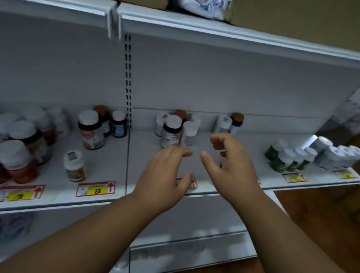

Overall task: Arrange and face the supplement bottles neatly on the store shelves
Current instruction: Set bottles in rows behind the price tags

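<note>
Both my hands reach over the white shelf [151, 142], holding nothing. My left hand [165, 175] has loosely spread fingers pointing at a dark bottle with a white cap [171, 133], just short of it. My right hand [232, 162] hovers to the right with relaxed, slightly curled fingers, below a white bottle [223, 124] and a brown-capped bottle [236, 122] at the shelf back. Around the dark bottle stand several small white bottles [189, 133]. A lone white-capped bottle [74, 166] stands near the front at left.
Red-brown bottles [14, 160] crowd the far left, and a large jar [91, 129] with two dark bottles stands behind. Green bottles [286, 158] and white ones [338, 155] fill the right end. Price tags [95, 188] line the shelf edge. Cardboard boxes [301, 11] sit overhead.
</note>
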A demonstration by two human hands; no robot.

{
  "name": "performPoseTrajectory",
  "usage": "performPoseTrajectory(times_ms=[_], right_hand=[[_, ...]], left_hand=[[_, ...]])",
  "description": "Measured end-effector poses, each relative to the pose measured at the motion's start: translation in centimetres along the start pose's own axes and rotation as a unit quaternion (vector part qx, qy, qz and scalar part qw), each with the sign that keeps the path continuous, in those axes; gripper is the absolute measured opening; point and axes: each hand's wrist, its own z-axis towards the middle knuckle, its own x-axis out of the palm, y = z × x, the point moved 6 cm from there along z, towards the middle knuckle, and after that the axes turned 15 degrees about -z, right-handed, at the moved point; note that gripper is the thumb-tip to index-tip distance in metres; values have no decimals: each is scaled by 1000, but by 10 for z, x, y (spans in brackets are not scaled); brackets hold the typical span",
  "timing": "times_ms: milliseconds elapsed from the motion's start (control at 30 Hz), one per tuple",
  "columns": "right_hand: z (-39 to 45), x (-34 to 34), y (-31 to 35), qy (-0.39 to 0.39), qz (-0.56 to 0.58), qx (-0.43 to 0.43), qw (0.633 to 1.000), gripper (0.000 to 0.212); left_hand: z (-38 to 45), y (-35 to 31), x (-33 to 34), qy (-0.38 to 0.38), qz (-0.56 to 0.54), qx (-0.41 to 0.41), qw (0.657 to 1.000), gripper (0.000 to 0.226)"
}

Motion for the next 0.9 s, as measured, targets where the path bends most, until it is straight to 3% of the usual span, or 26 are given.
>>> performPoseTrajectory(times_ms=[167, 400, 500, 767, 900], right_hand=[[25, -2, -49, -20, 4, 36, 999, 33], [73, -15, -133, -70, 28, 49, 996, 29], [110, 2, -177, -12, 23, 74, 997, 34], [190, 79, -249, 188, -59, 28, 980, 38], [208, 95, -258, 168, -57, 22, 984, 26]], left_hand=[[44, 12, 34, 25, 15, 19, 999, 43], [92, 14, 90, 32, -38, -22, 998, 43], [111, 16, 113, 39, -43, -44, 997, 43], [134, 3, 172, 42, 41, -36, 998, 53], [132, 1, 186, 15, 84, -55, 995, 43]])
